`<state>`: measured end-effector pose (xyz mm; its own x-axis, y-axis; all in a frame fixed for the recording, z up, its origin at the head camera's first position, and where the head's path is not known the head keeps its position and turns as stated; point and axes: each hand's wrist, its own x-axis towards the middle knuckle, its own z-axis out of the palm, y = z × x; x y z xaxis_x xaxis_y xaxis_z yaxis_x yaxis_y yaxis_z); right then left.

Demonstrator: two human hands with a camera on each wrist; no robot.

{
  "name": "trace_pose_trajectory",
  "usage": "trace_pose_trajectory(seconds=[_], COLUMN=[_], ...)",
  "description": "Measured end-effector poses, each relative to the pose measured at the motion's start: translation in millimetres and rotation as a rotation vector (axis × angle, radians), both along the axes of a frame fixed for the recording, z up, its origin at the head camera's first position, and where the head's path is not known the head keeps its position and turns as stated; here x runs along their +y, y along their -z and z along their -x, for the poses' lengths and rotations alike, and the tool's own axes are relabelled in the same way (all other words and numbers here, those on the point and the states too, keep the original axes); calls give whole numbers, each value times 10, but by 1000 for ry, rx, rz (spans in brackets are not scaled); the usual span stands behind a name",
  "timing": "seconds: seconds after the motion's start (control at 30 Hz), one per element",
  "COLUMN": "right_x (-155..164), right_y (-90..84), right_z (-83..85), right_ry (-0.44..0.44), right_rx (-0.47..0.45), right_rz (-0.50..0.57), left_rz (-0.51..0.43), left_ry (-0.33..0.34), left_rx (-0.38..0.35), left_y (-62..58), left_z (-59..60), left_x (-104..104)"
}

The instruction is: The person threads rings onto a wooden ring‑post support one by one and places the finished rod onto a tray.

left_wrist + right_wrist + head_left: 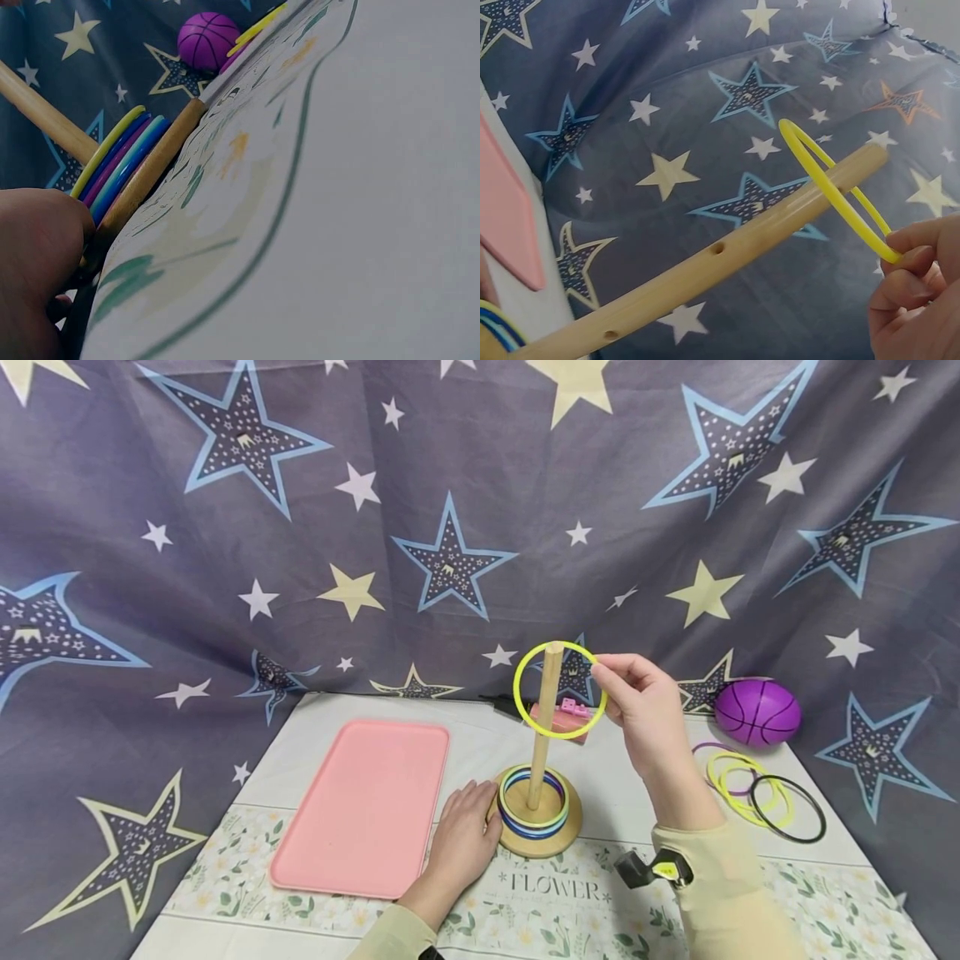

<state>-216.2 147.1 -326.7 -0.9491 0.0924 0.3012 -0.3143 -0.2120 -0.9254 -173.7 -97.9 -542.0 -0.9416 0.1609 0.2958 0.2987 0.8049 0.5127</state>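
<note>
A wooden peg rises from a round wooden base on the table. Several coloured rings lie stacked on that base around the peg. My right hand pinches a yellow ring by its rim, and the ring encircles the top of the peg; the yellow ring is tilted there. My left hand rests against the left side of the base, fingers touching the stacked rings. In the left wrist view the hand fills the lower left.
A pink tray lies left of the base. Loose yellow, purple and black rings lie at the right, with a purple ball behind them. A small pink box sits behind the peg. Star-patterned cloth hangs behind the table.
</note>
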Motion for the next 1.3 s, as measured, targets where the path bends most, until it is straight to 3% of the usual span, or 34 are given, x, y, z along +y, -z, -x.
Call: trace_pose_trajectory(seconds=[0.6,1.3], right_x=[-90,-168], right_y=[516,1141], right_z=[100,66], right_ry=[-9,15], right_rx=[-145,-288], right_rz=[-29,-96], left_rz=[25,4], left_ry=[-4,-4], left_rx=[-13,-39], left_y=[12,-15], left_z=[39,16], left_x=[2,3])
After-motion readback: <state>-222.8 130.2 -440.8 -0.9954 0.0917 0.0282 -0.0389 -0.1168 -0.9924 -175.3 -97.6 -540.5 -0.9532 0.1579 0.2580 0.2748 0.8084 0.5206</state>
